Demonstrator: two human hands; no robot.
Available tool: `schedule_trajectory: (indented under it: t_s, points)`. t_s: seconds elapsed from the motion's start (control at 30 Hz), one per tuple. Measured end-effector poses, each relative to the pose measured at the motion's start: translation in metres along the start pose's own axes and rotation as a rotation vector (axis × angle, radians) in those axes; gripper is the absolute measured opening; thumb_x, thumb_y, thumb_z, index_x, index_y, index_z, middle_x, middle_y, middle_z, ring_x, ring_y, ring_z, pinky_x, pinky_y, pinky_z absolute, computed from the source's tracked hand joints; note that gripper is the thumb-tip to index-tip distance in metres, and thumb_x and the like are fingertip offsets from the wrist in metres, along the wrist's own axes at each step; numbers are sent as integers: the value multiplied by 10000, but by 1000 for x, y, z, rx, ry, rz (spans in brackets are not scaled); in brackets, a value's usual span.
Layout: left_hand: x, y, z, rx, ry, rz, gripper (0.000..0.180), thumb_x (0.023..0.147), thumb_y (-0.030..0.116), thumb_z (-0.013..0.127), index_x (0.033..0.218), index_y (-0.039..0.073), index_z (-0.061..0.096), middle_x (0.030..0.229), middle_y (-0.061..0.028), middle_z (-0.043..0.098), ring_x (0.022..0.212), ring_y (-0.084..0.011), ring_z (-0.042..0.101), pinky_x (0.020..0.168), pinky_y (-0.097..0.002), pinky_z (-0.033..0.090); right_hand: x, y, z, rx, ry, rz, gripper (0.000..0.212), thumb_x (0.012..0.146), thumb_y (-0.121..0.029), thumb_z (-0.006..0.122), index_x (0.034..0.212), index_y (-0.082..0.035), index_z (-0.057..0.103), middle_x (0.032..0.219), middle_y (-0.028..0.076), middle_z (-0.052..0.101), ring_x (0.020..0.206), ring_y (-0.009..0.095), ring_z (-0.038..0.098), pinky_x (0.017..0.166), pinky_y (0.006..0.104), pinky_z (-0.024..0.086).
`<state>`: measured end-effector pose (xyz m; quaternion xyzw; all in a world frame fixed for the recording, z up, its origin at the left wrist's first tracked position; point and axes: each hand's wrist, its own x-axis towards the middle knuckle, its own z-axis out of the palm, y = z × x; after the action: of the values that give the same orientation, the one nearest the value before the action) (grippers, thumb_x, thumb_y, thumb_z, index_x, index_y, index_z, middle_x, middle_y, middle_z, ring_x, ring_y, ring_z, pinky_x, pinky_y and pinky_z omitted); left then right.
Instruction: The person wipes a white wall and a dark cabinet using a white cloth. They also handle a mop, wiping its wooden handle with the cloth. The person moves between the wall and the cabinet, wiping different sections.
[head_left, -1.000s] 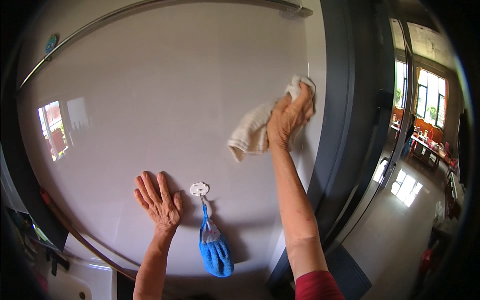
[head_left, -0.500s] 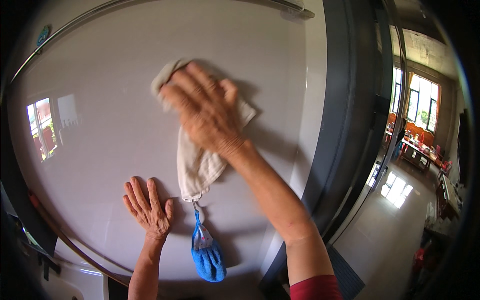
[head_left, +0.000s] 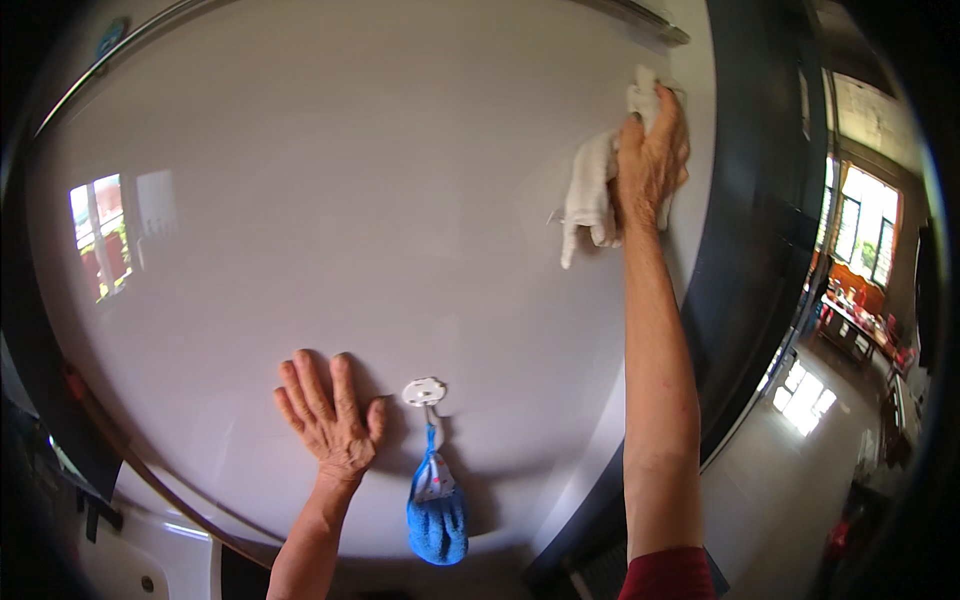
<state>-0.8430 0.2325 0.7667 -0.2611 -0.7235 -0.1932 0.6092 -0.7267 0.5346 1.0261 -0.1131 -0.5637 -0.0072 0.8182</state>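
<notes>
A white cloth [head_left: 592, 190] is bunched under my right hand [head_left: 650, 165], which presses it to the glossy pale wall [head_left: 400, 240] close to its right edge. Part of the cloth hangs down to the left of the hand. Lower on the same wall, my left hand [head_left: 330, 420] lies flat with its fingers spread, holding nothing. Just right of it is an oval white hook [head_left: 425, 391]. From the hook hangs a blue hand towel [head_left: 437, 525] by its loop.
Metal rails [head_left: 125, 45] run along the top of the wall. A dark door frame [head_left: 750, 200] borders it at right, with a room and table [head_left: 855, 325] beyond. At lower left are a brown stick [head_left: 120, 440] and a white sink [head_left: 165, 560].
My right hand has swept the cloth from the wall's middle to its right edge, uncovering the white hook. My left hand stays flat on the wall; the whole view has shifted slightly.
</notes>
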Motion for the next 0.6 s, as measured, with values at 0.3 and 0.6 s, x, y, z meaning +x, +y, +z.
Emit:
schedule_trajectory:
  t_s: [0.3,0.6]
  points:
    - [3,0,-3,25,-8,28,605,903,453,386,1387,91,366,1446,-260,249,1356,-422,197,1103,-515,60,-77,-149,2,55,-195,-376,481,793,-128,587,1260,-200,497,1360,3,428,1293,281,334,943,499,273]
    - [2,-4,-4,-33,37,40,547,865,343,465,1348,91,422,1426,-248,305,1344,-409,246,1108,-496,72,-141,-146,-20,197,-423,-823,408,812,-168,538,1199,-294,538,1322,-31,459,1256,207,395,953,455,269]
